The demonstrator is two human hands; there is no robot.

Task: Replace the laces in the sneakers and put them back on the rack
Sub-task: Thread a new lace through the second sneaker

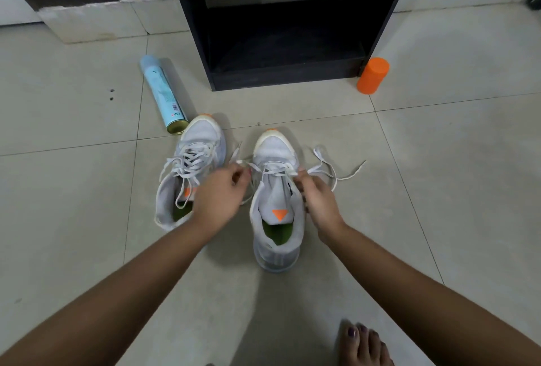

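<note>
Two white sneakers with orange toe tips stand on the tiled floor, toes pointing away from me. The left sneaker [196, 143] is laced, its loose lace ends lying over its opening. The right sneaker [277, 198] has a white lace [330, 170] through its lower eyelets only, and the lace's right end trails across the floor. My left hand [221, 190] pinches the lace's left end, stretched from the shoe's eyelets. My right hand [317, 198] pinches the lace at the shoe's right eyelet row. The black shoe rack [380, 14] stands open just beyond the sneakers.
A light blue spray can [162, 91] lies on the floor beside the left sneaker's toe. An orange cylinder [373, 75] stands at the rack's right front corner. My bare foot [363, 345] rests at the bottom right. A wall plinth [87, 21] runs behind on the left.
</note>
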